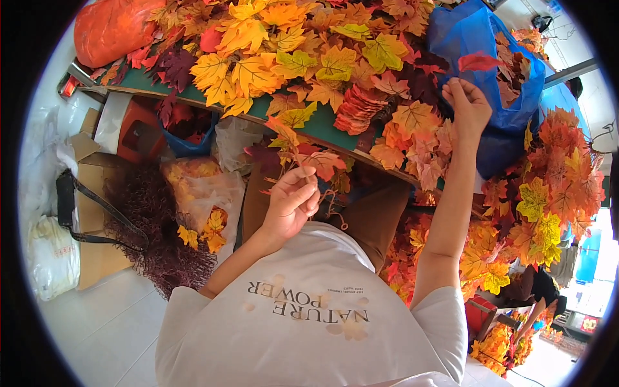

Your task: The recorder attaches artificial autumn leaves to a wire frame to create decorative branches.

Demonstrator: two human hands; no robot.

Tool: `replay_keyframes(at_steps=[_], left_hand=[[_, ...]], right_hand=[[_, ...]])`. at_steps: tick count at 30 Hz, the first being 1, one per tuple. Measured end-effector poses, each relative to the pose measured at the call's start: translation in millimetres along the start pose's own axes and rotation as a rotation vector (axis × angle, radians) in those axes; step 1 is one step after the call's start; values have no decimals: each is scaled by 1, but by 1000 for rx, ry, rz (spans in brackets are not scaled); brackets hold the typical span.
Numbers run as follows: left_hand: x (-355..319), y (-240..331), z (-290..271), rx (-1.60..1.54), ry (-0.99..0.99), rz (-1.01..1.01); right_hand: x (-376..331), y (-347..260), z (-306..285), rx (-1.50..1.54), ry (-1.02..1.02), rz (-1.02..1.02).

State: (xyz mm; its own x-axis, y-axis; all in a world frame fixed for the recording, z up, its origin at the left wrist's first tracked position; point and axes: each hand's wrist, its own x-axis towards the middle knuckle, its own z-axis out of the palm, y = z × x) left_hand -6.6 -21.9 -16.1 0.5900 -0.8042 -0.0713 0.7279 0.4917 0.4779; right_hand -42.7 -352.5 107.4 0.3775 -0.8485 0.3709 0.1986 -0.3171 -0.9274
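Close in front of my body, my left hand (293, 201) is closed in a pinch on a leaf garland. Its thin brown vine (331, 208) curls down beside the fingers, and an orange-red artificial maple leaf (324, 162) sits just beyond them. My right hand (469, 106) is raised at the far right, fingers pinched together, with a red artificial leaf (478, 62) at its fingertips. Next to that hand stands an open blue plastic bag (445, 32) with brownish leaves inside. On the table lies a stack of red-orange leaves (356, 111), left of my right forearm.
Heaps of yellow and orange leaves (258, 68) cover much of the green-topped table (193, 93). A red-orange bag (109, 31) is at the far left. Leaf garlands (554, 187) hang at the right. A cardboard box (97, 213) and dark netting-like strands (151, 226) lie at lower left.
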Motion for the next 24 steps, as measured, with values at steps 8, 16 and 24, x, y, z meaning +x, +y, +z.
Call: replay_keyframes(at_steps=[8,16,24], left_hand=[[18,-6,15,107,82,140],[18,-9,15,187,142,119],[19,-10,15,188,130,127]], right_hand=[[-141,-4,35,450,-370,466],[-216,36,52,643,-336,692],[-225,41,53,679,-234,715]])
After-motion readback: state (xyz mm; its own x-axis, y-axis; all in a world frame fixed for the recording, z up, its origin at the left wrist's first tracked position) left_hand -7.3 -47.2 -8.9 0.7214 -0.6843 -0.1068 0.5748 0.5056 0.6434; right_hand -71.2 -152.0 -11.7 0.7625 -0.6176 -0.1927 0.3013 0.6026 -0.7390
